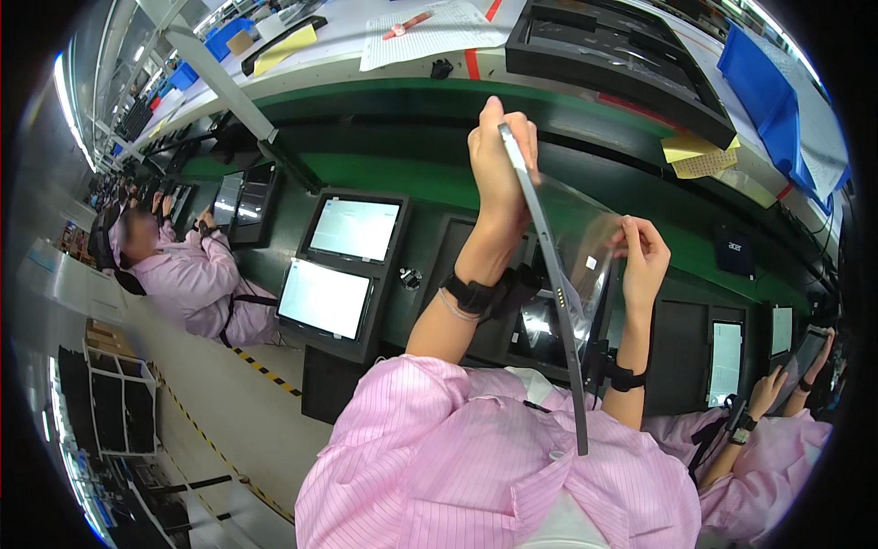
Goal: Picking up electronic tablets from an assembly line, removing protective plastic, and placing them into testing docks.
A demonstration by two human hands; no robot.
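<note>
Above our lap, we hold a thin grey tablet edge-on, its long axis running from high near the green conveyor down toward our pink smock. Our left hand clasps the tablet's upper end, fingers wrapped over the edge. Our right hand sits to the tablet's right, lower, pinching the far edge of a clear film that bows away from the tablet's face. So the film spans between tablet and right hand, and the right hand is the nearer one to it. Lit screens stand to the left.
</note>
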